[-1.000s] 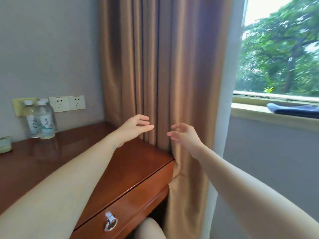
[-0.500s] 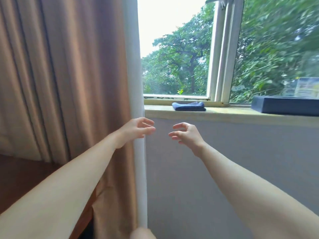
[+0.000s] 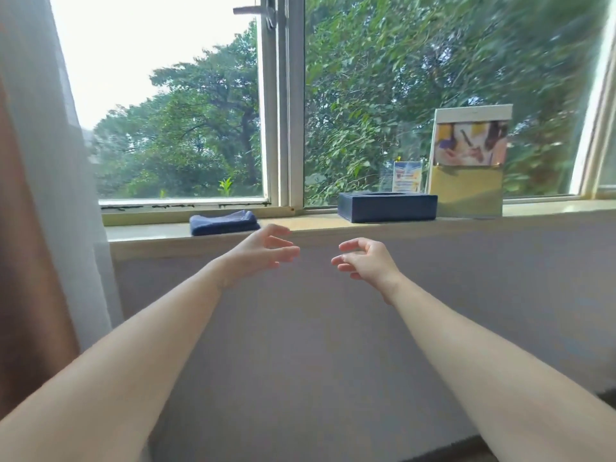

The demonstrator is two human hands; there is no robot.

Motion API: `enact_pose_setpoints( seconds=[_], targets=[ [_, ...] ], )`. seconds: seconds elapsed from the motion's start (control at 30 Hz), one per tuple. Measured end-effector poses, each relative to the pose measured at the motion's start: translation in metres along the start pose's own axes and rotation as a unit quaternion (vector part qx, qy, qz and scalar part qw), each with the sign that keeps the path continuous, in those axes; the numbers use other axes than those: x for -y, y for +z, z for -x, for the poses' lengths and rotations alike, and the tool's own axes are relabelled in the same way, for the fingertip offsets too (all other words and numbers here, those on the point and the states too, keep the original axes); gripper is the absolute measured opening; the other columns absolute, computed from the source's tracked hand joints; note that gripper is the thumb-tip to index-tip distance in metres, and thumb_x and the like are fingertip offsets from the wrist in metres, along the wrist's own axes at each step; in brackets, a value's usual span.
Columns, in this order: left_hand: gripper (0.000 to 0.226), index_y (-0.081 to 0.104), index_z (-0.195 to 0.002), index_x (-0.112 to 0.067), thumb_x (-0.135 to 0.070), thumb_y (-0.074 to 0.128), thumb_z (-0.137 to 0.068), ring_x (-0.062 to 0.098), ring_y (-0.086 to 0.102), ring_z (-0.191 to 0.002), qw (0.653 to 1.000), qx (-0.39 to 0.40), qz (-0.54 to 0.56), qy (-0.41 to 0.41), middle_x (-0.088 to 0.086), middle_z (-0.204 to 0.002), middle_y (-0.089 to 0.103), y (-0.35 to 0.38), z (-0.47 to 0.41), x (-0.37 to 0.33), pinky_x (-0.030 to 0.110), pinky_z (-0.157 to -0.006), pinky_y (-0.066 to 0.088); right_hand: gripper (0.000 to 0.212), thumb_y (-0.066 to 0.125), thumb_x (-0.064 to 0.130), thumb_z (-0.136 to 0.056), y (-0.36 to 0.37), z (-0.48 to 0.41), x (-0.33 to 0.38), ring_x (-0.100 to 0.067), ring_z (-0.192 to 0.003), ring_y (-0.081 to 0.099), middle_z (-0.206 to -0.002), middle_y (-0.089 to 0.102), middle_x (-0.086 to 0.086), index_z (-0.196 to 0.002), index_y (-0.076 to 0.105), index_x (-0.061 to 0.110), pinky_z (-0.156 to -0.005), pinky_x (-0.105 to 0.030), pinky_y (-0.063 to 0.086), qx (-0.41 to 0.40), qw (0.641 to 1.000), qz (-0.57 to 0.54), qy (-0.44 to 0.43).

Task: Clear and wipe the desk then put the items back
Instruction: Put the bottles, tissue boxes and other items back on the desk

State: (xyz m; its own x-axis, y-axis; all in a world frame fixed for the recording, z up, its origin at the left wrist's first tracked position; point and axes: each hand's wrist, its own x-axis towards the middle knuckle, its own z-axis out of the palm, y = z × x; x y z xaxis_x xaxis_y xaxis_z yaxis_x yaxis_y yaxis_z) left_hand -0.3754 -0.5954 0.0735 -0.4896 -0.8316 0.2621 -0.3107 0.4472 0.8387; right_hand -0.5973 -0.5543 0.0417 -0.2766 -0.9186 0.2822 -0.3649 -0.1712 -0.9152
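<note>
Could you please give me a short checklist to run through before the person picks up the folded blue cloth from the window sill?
1. Left hand empty, fingers relaxed: ok.
2. Right hand empty, fingers relaxed: ok.
3. Blue cloth lies folded on the window sill with nothing on top of it: ok.
4. Way from the left hand to the cloth is free; the tissue box stands apart, further right: ok.
5. Cloth clean and fit for wiping: cannot tell.
6. Desk already cleared: cannot tell, as it is out of view.
</note>
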Motion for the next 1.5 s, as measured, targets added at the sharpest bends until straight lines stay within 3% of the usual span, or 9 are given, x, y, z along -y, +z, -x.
enact_pose_setpoints(
  seconds=[0.3, 0.47, 0.6, 0.77, 0.9, 1.0, 1.23, 1.37, 1.5],
  targets=[
    [0.056, 0.041, -0.137, -0.025, -0.036, 0.067, -0.089, 0.014, 0.056, -0.114, 0.999, 0.029, -0.014, 0.029, -0.001, -0.132, 0.054, 0.058, -0.104, -0.02, 0.03, -0.096, 0.044, 0.015, 0.062, 0.01, -0.089, -0.099, -0.048, -0.018, -0.015, -0.083, 0.067, -0.088, 0.074, 0.001, -0.1, 0.061, 0.02, -0.072, -0.028, 0.05, -0.113, 0.993, 0.014, 0.033],
    [0.061, 0.037, -0.142, -0.02, -0.031, 0.067, -0.09, 0.011, 0.05, -0.113, 0.999, 0.008, -0.013, 0.034, 0.0, -0.135, 0.048, 0.08, -0.148, -0.023, 0.022, -0.075, 0.043, 0.017, 0.062, 0.01, -0.088, -0.136, -0.086, -0.032, -0.022, -0.094, 0.064, -0.099, 0.07, -0.005, -0.102, 0.059, 0.021, -0.083, -0.035, 0.052, -0.167, 0.984, 0.035, 0.041],
    [0.069, 0.033, -0.145, -0.016, -0.03, 0.069, -0.088, 0.013, 0.049, -0.117, 0.999, -0.018, -0.013, 0.033, 0.002, -0.142, 0.044, 0.084, -0.179, -0.02, 0.028, -0.091, 0.041, 0.038, 0.063, 0.009, -0.088, -0.154, -0.113, -0.037, -0.022, -0.11, 0.058, -0.124, 0.062, -0.005, -0.124, 0.054, 0.015, -0.097, -0.037, 0.048, -0.193, 0.979, 0.05, 0.048],
    [0.073, 0.029, -0.148, -0.015, -0.032, 0.068, -0.089, 0.017, 0.043, -0.133, 0.999, -0.034, -0.021, 0.012, 0.002, -0.15, 0.038, 0.089, -0.209, -0.013, 0.037, -0.105, 0.042, 0.055, 0.066, 0.017, -0.088, -0.17, -0.145, -0.044, -0.023, -0.126, 0.05, -0.141, 0.05, -0.006, -0.138, 0.044, 0.012, -0.099, -0.032, 0.037, -0.206, 0.976, 0.044, 0.058],
    [0.078, 0.029, -0.149, -0.016, -0.038, 0.07, -0.086, 0.017, 0.042, -0.134, 0.999, -0.041, -0.033, -0.006, 0.001, -0.152, 0.037, 0.092, -0.228, -0.005, 0.042, -0.109, 0.039, 0.067, 0.067, 0.02, -0.089, -0.178, -0.168, -0.053, -0.023, -0.135, 0.04, -0.152, 0.038, -0.003, -0.146, 0.034, 0.013, -0.108, -0.036, 0.033, -0.203, 0.973, 0.065, 0.085],
    [0.079, 0.029, -0.15, -0.015, -0.038, 0.07, -0.086, 0.016, 0.042, -0.134, 0.999, -0.039, -0.032, -0.021, 0.001, -0.15, 0.04, 0.095, -0.239, -0.003, 0.038, -0.109, 0.039, 0.073, 0.067, 0.021, -0.089, -0.183, -0.184, -0.061, -0.023, -0.14, 0.033, -0.156, 0.03, -0.003, -0.15, 0.027, 0.014, -0.11, -0.037, 0.029, -0.193, 0.974, 0.066, 0.098],
    [0.068, 0.034, -0.147, -0.011, -0.028, 0.067, -0.09, 0.013, 0.047, -0.127, 0.999, -0.037, -0.008, -0.022, -0.003, -0.144, 0.046, 0.104, -0.259, -0.006, 0.03, -0.104, 0.04, 0.081, 0.065, 0.012, -0.087, -0.188, -0.211, -0.067, -0.025, -0.143, 0.027, -0.159, 0.023, -0.004, -0.153, 0.019, 0.014, -0.112, -0.04, 0.027, -0.155, 0.98, 0.039, 0.12],
    [0.058, 0.042, -0.141, -0.009, -0.023, 0.067, -0.09, 0.013, 0.052, -0.123, 0.998, -0.05, 0.001, -0.025, 0.0, -0.138, 0.054, 0.107, -0.264, -0.006, 0.032, -0.103, 0.044, 0.086, 0.064, 0.007, -0.068, -0.188, -0.221, -0.074, -0.025, -0.133, 0.04, -0.15, 0.04, -0.005, -0.148, 0.031, 0.015, -0.11, -0.043, 0.035, -0.131, 0.984, 0.021, 0.12],
    [0.047, 0.048, -0.132, -0.014, -0.025, 0.067, -0.09, 0.009, 0.057, -0.102, 0.997, -0.076, -0.002, -0.033, -0.003, -0.124, 0.058, 0.103, -0.263, -0.006, 0.018, -0.08, 0.046, 0.072, 0.059, 0.0, -0.083, -0.188, -0.22, -0.069, -0.026, -0.133, 0.039, -0.147, 0.041, -0.007, -0.148, 0.031, 0.009, -0.105, -0.037, 0.033, -0.17, 0.978, 0.013, 0.12]
  ],
)
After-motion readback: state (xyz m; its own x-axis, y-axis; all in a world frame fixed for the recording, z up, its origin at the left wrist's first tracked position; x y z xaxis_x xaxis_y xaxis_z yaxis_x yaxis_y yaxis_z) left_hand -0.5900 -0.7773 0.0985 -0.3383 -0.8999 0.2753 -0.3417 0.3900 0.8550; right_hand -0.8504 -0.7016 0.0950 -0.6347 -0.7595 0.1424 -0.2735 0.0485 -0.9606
